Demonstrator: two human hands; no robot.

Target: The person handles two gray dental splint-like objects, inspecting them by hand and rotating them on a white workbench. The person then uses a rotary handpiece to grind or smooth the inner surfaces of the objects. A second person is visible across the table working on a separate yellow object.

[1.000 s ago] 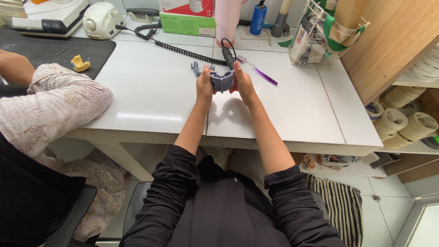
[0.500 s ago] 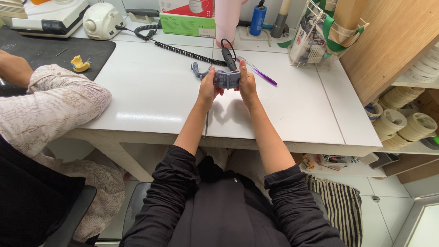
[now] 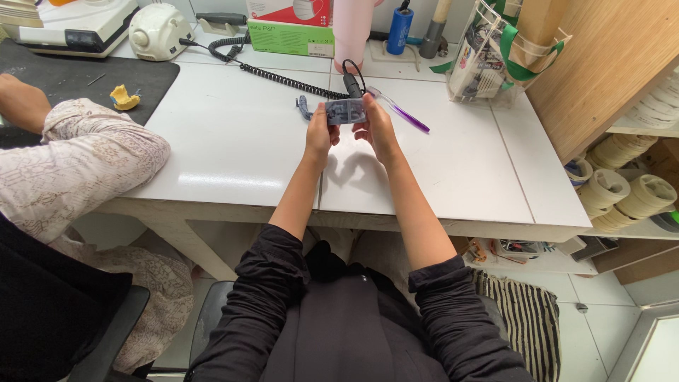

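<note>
Translucent grey plastic, a small box-shaped case (image 3: 344,111), is held above the white worktop (image 3: 233,141) in the head view. It is pinched at its left end by the left hand (image 3: 320,136) and at its right end by the right hand (image 3: 376,127), fingers closed on its edges. A purple-handled toothbrush (image 3: 397,107) is seen lying just beyond the right hand, and a black handpiece on a coiled cord (image 3: 283,76) beside the case. At far left, a co-worker's patterned sleeve (image 3: 85,159) is rested near a yellow dental cast (image 3: 124,97) on a dark mat (image 3: 78,81).
</note>
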